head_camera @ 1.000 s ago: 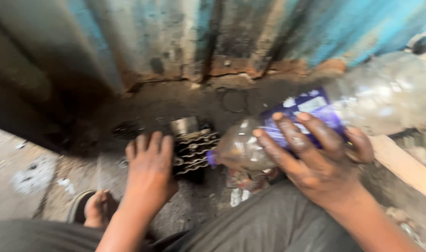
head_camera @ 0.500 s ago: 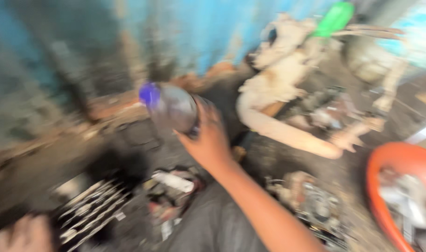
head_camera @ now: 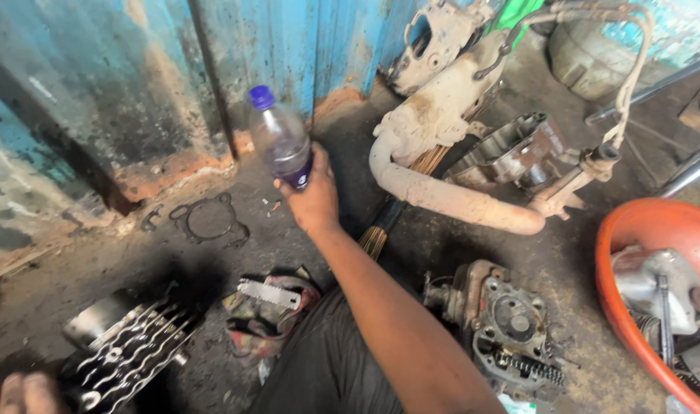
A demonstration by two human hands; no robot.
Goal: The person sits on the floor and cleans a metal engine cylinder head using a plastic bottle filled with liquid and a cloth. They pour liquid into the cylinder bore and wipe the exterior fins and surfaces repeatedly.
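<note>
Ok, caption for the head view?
Right hand holds a capped plastic bottle upright by a blue metal wall; left hand rests beside a finned engine cylinder.

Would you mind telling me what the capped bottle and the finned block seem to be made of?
The clear bottle with the purple cap, held upright by the right hand, looks like thin glossy plastic: see-through walls. The dark finned engine block near the left hand looks like cast metal, probably aluminium: grimy, fin edges glinting.

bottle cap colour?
Purple; the cap on the bottle in the right hand, head view.
</note>
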